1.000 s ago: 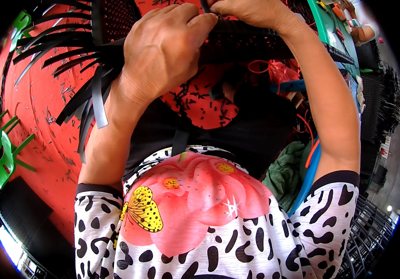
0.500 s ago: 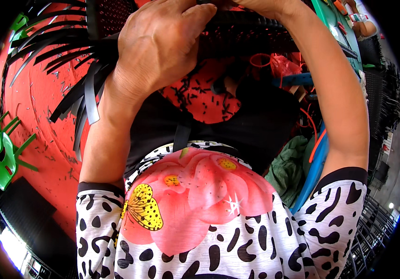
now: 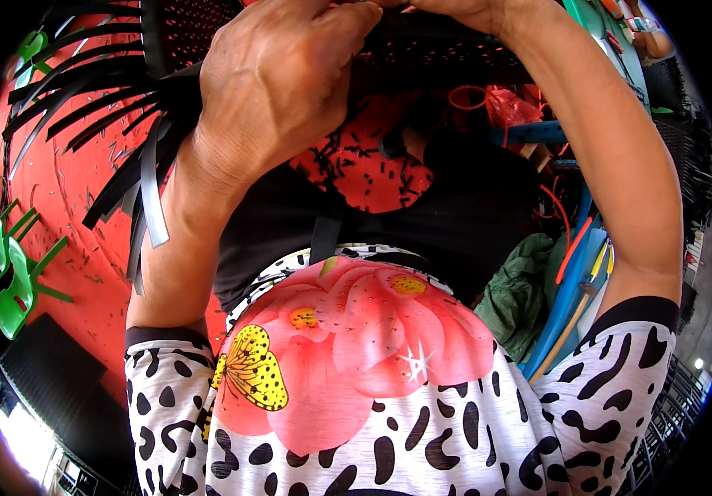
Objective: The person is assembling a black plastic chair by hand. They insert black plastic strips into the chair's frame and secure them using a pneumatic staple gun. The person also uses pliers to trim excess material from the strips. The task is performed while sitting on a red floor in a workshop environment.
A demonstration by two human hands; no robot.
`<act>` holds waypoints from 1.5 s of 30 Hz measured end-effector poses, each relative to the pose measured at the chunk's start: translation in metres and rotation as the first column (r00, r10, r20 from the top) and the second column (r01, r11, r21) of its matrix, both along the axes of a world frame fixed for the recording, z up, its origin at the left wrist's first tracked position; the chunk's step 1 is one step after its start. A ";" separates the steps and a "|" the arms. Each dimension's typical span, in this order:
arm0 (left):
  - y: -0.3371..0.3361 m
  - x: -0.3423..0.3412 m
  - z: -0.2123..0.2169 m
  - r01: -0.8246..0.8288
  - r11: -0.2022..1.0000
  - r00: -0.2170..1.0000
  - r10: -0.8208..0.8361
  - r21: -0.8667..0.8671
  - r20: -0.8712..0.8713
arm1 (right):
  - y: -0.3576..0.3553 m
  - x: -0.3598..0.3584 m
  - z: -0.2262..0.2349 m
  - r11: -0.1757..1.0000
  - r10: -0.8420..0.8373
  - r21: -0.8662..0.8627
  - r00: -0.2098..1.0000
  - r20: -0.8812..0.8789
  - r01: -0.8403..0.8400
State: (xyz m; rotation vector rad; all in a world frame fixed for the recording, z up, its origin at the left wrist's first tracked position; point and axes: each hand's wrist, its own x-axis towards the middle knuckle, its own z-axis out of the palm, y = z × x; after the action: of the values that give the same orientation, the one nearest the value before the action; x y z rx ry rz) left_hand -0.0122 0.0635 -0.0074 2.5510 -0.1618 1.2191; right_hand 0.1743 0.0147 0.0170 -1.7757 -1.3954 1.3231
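Many loose black strips (image 3: 83, 76) fan out to the left from a dark woven piece (image 3: 451, 59), which spans the top of the view in front of the person, red showing through its small holes, its far part cut off by the upper edge. The left hand (image 3: 277, 83) lies over its middle, back upward, fingers curled in and thumb pointing right; whether they grasp a strip cannot be told. The right hand (image 3: 473, 11) meets the piece just to the right, near the left thumb, its fingers mostly out of view, so their grip cannot be told either. A greyish strip (image 3: 151, 202) hangs against the left forearm. Below the weave, black snippets are scattered on the red floor (image 3: 66, 264), between the dark-clad legs. To the right lie a crumpled red bag (image 3: 509, 107), a dark green cloth (image 3: 521, 289) and, beside the right arm, a long blue rim (image 3: 548, 326) with a wooden handle slanting next to it. A green worktop (image 3: 597, 23) stands in the upper right corner. Far left are green chairs (image 3: 14, 304), with a black panel (image 3: 58, 364) below them.
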 end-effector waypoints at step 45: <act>-0.008 -0.005 0.005 -0.157 0.963 0.988 0.150 -0.218 -0.049 | -0.026 -0.017 0.017 0.978 -0.060 0.203 0.998 0.015 0.056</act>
State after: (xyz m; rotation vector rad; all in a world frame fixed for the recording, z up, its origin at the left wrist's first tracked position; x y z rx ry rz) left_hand -0.0168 0.0554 -0.0025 2.4224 0.1731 1.1769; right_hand 0.1572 -0.0111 0.0345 -1.6850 -1.4244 1.0930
